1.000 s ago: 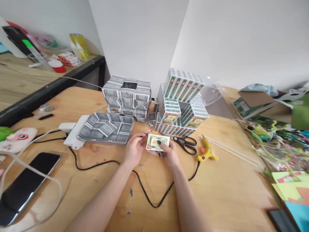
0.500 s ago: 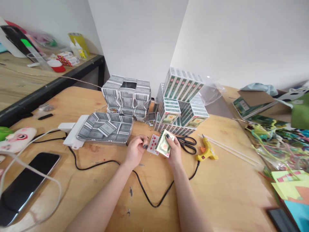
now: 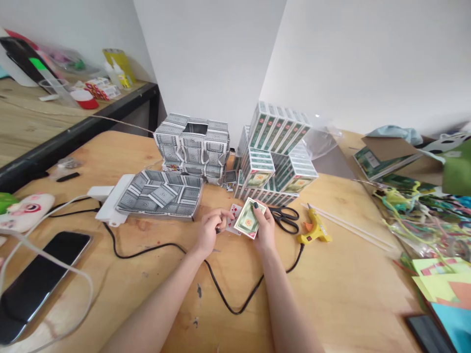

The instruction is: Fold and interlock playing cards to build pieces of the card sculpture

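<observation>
My right hand (image 3: 265,229) grips a green-and-white playing card box (image 3: 249,218), thumb across its printed front and the box tilted. Just left of it lies a red-suited playing card (image 3: 232,226), partly covered by the box and my left hand. My left hand (image 3: 210,229) is at that card, index finger stretched over its edge and the other fingers curled; nothing shows in its grasp. Behind my hands, several matching card boxes (image 3: 259,169) are stacked in tiers. Left of the stack stand a structure covered in grey-backed cards (image 3: 193,147) and a shallow card-lined tray (image 3: 196,208).
Black-handled scissors (image 3: 285,218) and a yellow glue gun (image 3: 314,228) lie to the right, by two thin white sticks (image 3: 353,228). A black cord (image 3: 235,312) loops across the table near my forearms. A white power strip (image 3: 116,201) and phone (image 3: 40,287) are left.
My left index finger has stretched out to the right, over the playing card, from a curled pose. The card box in my right hand has shifted slightly left, its front turned more towards me.
</observation>
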Demonstrator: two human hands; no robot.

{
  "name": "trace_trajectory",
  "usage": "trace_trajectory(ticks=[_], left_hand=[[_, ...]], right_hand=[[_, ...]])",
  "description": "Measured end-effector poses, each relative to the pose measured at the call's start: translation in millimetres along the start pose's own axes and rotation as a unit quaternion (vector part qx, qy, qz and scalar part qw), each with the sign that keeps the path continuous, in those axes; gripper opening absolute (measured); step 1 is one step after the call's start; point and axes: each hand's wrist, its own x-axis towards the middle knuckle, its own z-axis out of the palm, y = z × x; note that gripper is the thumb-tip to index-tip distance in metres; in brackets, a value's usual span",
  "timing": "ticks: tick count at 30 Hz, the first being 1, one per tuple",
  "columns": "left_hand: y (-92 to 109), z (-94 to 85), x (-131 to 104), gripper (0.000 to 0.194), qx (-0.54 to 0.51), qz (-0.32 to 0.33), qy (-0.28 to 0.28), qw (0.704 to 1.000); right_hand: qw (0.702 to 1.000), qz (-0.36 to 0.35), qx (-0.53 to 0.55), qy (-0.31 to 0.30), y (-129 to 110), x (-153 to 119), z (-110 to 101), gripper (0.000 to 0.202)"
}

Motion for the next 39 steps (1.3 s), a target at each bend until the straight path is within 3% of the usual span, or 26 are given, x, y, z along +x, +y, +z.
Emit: trace_trajectory(ticks=[5, 9, 19, 31, 39], left_hand=[[8, 3.9, -8, 0.018, 0.166, 0.057, 0.007, 0.984], [8, 8.1, -12, 0.020, 0.226, 0.079, -0.018, 0.971], [0, 11.2, -10, 0.023, 0.235, 0.032, -0.075, 0.969], [5, 9.9, -10, 0.021, 0.291, 0.015, -0.071, 0.954], [6, 11.6, -12, 0.020, 0.332, 0.042, -0.065, 0.940]], right_hand=[[1.000, -0.014, 0.002, 0.022, 2, 0, 1, 0.030], [1.000, -0.007, 0.013, 0.026, 1, 1, 0, 0.028], [0.998, 0.007, 0.028, 0.057, -4, 5, -6, 0.026], [0.999, 0.008, 0.030, 0.037, -5, 4, -6, 0.025], [0.998, 0.016, 0.025, 0.050, -7, 3, -3, 0.025]])
